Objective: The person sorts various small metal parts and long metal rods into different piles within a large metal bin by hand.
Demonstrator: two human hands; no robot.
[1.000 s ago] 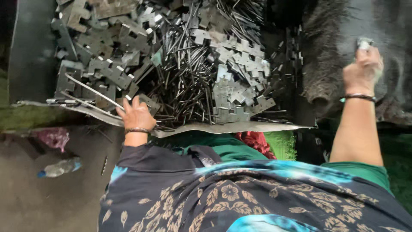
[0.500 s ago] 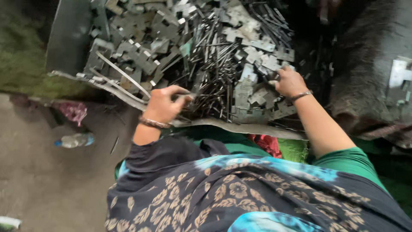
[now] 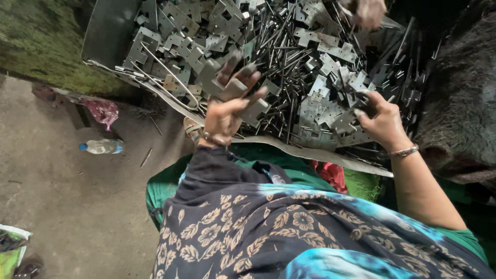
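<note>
Metal plates, flat and notched, sit stacked in the person's left hand, fingers curled up around them and raised just above the heap, seemingly to keep picked pieces apart from the rest. The right hand presses into the pile of plates and thin rods, fingers closed on a plate there. A plastic bottle lies on the floor nearby.
</note>
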